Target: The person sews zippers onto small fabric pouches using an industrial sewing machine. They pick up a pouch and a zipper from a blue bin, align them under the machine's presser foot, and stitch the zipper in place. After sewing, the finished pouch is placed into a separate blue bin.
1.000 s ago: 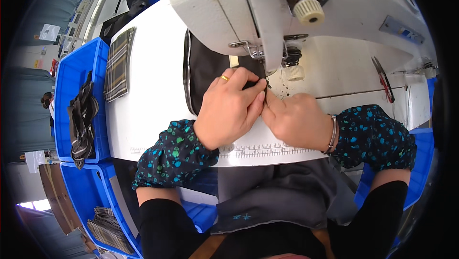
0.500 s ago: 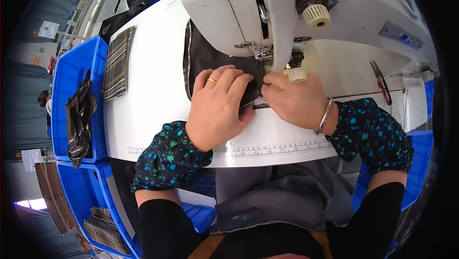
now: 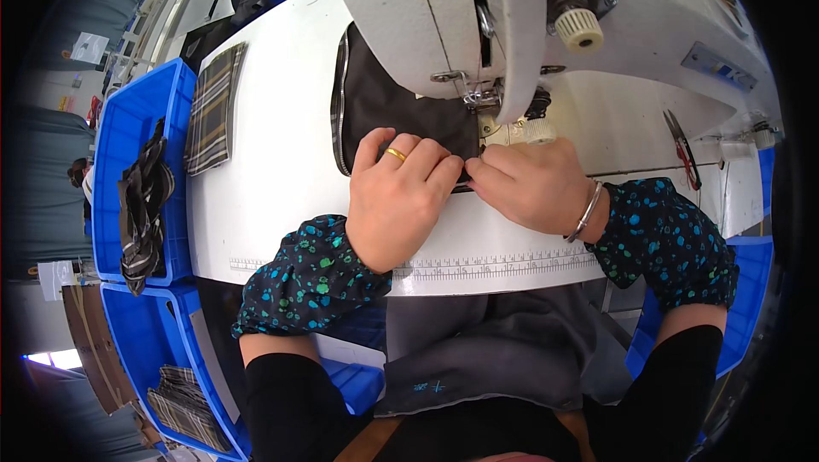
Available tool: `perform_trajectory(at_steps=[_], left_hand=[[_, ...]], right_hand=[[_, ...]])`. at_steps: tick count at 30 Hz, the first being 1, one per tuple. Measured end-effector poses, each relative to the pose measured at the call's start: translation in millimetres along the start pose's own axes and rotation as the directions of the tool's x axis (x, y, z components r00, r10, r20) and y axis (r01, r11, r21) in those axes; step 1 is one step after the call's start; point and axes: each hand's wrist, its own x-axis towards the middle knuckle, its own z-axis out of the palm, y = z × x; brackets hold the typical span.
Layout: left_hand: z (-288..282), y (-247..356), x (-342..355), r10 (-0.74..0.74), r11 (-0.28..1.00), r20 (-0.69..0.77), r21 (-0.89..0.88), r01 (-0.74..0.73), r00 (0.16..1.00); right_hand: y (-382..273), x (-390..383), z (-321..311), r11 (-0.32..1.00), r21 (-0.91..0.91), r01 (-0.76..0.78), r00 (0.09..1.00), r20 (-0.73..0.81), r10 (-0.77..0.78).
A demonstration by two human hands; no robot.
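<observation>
A dark brown fabric piece (image 3: 388, 91) with a zipper (image 3: 339, 112) along its left edge lies flat on the white sewing table (image 3: 281, 104). Its right edge runs by the presser foot (image 3: 485, 98) of a white sewing machine (image 3: 418, 18). Over the near right corner of the fabric, my left hand (image 3: 399, 193) has its fingers curled down and pinches the edge. Close beside it, fingertips almost meeting, my right hand (image 3: 533, 187) pinches the same edge. The fingers hide the corner itself.
Scissors (image 3: 682, 151) lie on the right of the table. Folded plaid fabric (image 3: 213, 112) rests at the left. Blue bins (image 3: 181, 206) with dark and plaid cloth stand along the left side. A ruler strip (image 3: 486, 272) runs along the front edge.
My left hand has moved slightly right, its fingers now closer to my right hand. The fabric corner has come toward me, away from the presser foot.
</observation>
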Motion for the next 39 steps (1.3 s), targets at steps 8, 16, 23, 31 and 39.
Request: perform_trajectory(at_steps=[8,16,23,31,39], left_hand=[[0,-1,-3,0.053,0.997,0.052,-0.067,-0.05,0.997],[-2,-2,2,0.072,0.986,0.083,-0.158,-0.058,0.994],[10,-14,13,0.114,0.988,0.024,-0.103,-0.111,0.993],[24,-27,25,0.013,1.0,0.035,-0.021,-0.012,0.999],[24,-31,25,-0.045,0.999,0.045,0.028,0.044,0.998]], right_hand=[[-2,-8,7,0.99,-0.058,0.13,0.99,0.056,-0.127],[-12,-9,6,0.99,-0.101,0.1,0.993,0.08,-0.092],[-8,-6,10,0.977,-0.212,0.018,0.998,0.061,-0.006],[-7,-7,14,0.99,-0.131,-0.041,0.999,0.026,0.045],[-8,-8,7,0.986,-0.165,-0.028,0.98,0.188,0.059]])
